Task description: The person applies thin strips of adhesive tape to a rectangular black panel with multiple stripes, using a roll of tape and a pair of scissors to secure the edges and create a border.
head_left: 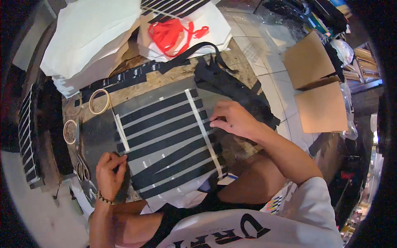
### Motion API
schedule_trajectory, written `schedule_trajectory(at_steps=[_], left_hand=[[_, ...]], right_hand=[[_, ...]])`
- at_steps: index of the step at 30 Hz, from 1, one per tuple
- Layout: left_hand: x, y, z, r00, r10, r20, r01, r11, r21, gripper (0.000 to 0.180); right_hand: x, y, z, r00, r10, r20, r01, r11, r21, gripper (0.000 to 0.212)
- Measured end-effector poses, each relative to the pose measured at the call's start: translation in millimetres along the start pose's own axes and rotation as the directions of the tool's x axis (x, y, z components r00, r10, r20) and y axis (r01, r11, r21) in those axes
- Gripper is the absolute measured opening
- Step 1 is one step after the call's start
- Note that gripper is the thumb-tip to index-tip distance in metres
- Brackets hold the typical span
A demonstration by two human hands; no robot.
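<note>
Several black fabric strips (159,120) lie roughly parallel across a grey board in front of me. One white tape (199,120) crosses their right ends, and a shorter white tape (122,133) lies at their left ends. My left hand (110,172) is closed in a pinch at the left end of one strip, just below the short tape. At the right side, my right hand (235,120) pinches a strip's end just beyond the long tape. Lower down, two strips run aslant and overlap toward the left.
Left of the board lie scissors (80,163), a cream tape roll (99,101) and another roll (70,132). Black fabric (235,89) is heaped at the far right. Behind are white sheets (91,35) and red ribbon (169,38). A cardboard box (320,105) stands on the tiled floor.
</note>
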State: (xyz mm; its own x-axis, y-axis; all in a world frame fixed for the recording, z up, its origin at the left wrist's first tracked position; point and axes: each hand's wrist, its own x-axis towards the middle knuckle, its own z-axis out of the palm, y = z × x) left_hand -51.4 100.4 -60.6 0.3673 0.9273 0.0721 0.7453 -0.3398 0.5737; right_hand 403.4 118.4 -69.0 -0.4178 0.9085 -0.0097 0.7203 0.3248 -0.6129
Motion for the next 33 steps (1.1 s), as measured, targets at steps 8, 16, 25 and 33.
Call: schedule_trajectory(at_steps=[8,16,25,33], left_hand=[[-4.2,-2.4,2.4,0.997,-0.073,-0.002,0.073,0.997,-0.002,0.016],[-2.9,-7.0,2.0,0.996,-0.084,0.032,0.084,0.996,-0.014,0.019],[-7.0,-16.6,1.7,1.000,-0.020,0.011,0.020,0.999,-0.050,0.020],[-7.0,-19.6,2.1,1.000,-0.014,-0.026,0.013,0.999,-0.041,0.016]], right_hand=[[2.5,-3.6,8.7,0.993,-0.118,-0.017,0.119,0.992,0.052,0.018],[6.3,-21.8,30.4,0.978,-0.209,0.011,0.208,0.978,0.025,0.014],[8.5,-36.3,28.6,0.990,-0.142,0.002,0.142,0.990,0.002,0.017],[9.2,-38.4,25.8,0.994,-0.110,0.021,0.111,0.993,-0.028,0.016]])
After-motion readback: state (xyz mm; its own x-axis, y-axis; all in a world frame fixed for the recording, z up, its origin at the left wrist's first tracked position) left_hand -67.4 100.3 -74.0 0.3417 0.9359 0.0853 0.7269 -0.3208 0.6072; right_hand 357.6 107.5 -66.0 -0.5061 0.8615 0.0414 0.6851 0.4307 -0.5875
